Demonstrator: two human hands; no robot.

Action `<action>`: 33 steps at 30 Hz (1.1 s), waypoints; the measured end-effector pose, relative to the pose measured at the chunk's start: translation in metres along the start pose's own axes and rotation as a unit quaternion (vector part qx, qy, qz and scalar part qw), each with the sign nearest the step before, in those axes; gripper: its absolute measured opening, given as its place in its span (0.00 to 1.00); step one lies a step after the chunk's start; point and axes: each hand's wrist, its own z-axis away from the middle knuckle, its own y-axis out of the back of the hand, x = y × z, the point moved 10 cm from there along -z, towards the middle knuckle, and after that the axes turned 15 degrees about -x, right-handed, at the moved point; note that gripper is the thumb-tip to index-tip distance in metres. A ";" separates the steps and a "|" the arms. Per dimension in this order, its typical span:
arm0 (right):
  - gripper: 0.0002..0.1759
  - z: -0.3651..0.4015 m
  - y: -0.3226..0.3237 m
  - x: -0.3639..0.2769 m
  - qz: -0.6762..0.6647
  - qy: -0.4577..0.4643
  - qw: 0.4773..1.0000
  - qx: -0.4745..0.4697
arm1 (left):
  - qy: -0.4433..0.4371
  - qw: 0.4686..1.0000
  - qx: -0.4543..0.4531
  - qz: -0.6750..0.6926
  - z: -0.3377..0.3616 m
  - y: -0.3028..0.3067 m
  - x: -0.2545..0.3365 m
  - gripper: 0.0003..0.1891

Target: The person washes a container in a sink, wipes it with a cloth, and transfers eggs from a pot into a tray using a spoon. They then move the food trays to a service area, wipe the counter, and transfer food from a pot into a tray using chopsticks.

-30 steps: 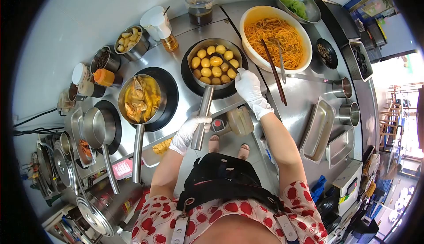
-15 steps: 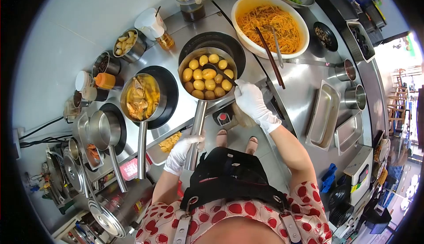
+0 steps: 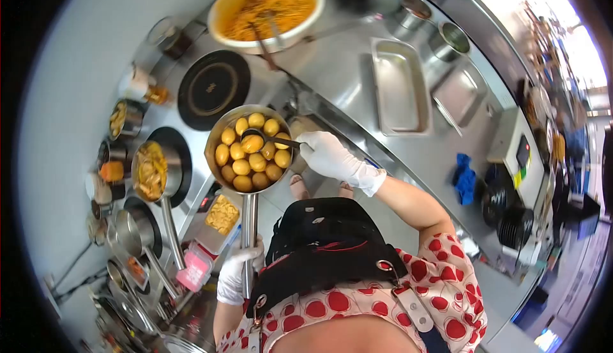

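Observation:
My left hand, in a white glove, is wrapped round the long metal handle of a saucepan. The pan is held off the induction hob, near my body, and is full of round yellow-brown things that look like eggs in dark liquid. My right hand, gloved too, grips the dark handle of a ladle. Its bowl is among the eggs with one egg on it.
To the left, a second pan with yellow food stands on another hob. A white basin of shredded orange food stands at the back. Steel trays lie on the right counter. Below the counter is a tub of yellow pieces.
The saucepan has been lifted off its hob and brought toward me over the counter's front edge. The ladle and my right hand moved with it. My view has turned to the right.

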 end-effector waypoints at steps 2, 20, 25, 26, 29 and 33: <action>0.11 0.036 0.021 0.013 0.008 -0.021 1.000 0.004 | 0.011 0.999 -0.020 -0.025 -0.003 -0.022 -0.020 0.20; 0.12 0.187 0.239 0.132 -0.092 -0.111 0.975 0.168 | 0.061 0.963 -0.140 -0.223 -0.154 -0.214 -0.003 0.16; 0.11 0.177 0.269 0.179 -0.104 -0.161 0.953 0.234 | 0.081 0.946 -0.154 -0.274 -0.202 -0.232 0.025 0.14; 0.11 0.175 0.272 0.183 -0.104 -0.163 0.952 0.238 | 0.083 0.944 -0.158 -0.276 -0.210 -0.236 0.030 0.13; 0.11 0.169 0.278 0.200 -0.096 -0.186 0.946 0.249 | 0.097 0.940 -0.164 -0.283 -0.231 -0.240 0.043 0.11; 0.12 0.159 0.283 0.221 -0.099 -0.195 0.944 0.246 | 0.115 0.942 -0.150 -0.276 -0.244 -0.243 0.050 0.09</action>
